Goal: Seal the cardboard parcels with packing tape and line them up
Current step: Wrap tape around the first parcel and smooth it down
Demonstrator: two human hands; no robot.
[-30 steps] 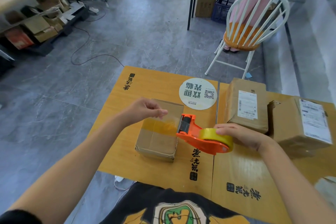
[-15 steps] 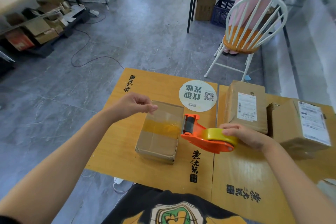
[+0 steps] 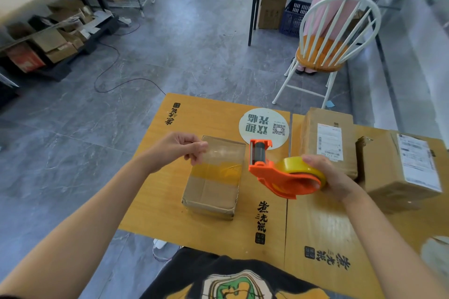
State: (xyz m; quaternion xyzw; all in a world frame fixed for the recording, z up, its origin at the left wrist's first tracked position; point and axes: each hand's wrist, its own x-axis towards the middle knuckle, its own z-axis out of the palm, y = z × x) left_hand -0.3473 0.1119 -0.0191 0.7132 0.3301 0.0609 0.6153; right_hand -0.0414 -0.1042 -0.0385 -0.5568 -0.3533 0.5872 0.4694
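The left hand point(image 3: 177, 150) pinches the flimsy, sticky tape end point(image 3: 218, 152) above the stiff, likely light parcel point(image 3: 211, 192) at centre, while the right hand point(image 3: 332, 177) grips the dispenser point(image 3: 279, 177) by its roll

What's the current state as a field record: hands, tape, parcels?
left hand: pinches free end of tape strip
right hand: grips tape dispenser around its yellow roll
tape strip: stretched from dispenser to left hand, across unlabelled parcel; contact unclear
labelled parcel: on table, behind right hand
second labelled parcel: right beside the first
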